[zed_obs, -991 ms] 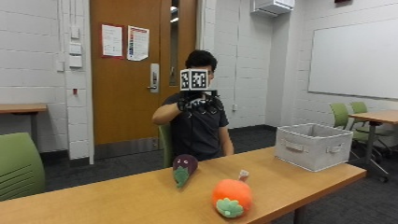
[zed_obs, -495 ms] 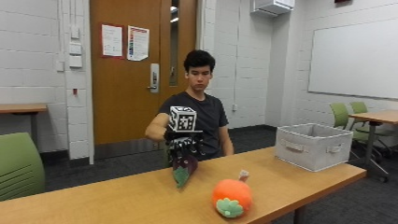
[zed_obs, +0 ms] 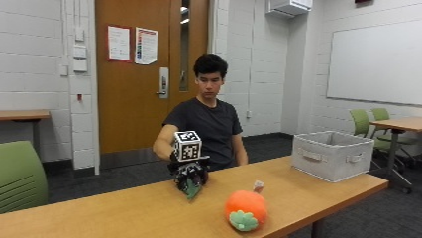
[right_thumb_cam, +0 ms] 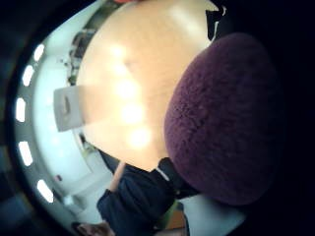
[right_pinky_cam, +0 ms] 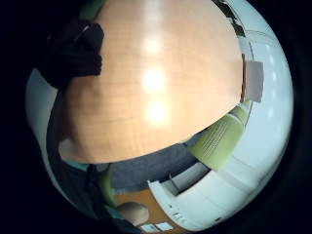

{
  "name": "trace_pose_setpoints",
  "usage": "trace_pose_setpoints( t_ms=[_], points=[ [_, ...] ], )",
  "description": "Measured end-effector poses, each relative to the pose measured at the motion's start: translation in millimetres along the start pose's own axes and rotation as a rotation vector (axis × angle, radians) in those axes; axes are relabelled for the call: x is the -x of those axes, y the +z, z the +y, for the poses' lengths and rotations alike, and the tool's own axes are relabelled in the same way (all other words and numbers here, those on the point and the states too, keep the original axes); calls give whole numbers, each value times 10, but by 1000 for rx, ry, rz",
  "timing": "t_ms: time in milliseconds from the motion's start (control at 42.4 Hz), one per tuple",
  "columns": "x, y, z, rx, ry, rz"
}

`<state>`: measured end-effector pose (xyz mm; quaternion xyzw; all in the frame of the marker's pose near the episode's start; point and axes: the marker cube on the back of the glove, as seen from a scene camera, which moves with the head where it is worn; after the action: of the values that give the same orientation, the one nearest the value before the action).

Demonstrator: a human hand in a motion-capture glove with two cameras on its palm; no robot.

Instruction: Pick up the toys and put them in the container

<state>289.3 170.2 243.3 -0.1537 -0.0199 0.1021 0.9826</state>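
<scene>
The gloved right hand (zed_obs: 189, 173) has dropped onto the purple plush toy (right_thumb_cam: 224, 118), its grip curled round it; no legible writing.

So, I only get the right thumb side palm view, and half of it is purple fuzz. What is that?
Observer: A purple plush toy with a green end. The outside view shows the grip, a gloved hand, wrapped over it from above, with the green end pointing down at the table.
Operator: Is that the only toy?
Observer: No. An orange plush toy with a green leaf patch lies nearer the table's front edge, and nothing is touching it.
Operator: Where should they go?
Observer: Into a grey fabric container with an open top. It stands at the table's end, beyond the orange toy. I cannot see inside it.
</scene>
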Motion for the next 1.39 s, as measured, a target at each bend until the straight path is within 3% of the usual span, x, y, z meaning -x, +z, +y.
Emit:
trace_pose_setpoints(
  t_ms=[307, 590, 826, 991, 1392],
  points=[
    [157, -125, 13, -249, 18, 101],
    [252, -464, -165, -177, 5, 0],
    [635, -1317, -54, -240, -28, -49],
    [1110, -2119, 10, -399, -106, -62],
    [2937, -3476, 8, -553, -318, -71]
  ],
)
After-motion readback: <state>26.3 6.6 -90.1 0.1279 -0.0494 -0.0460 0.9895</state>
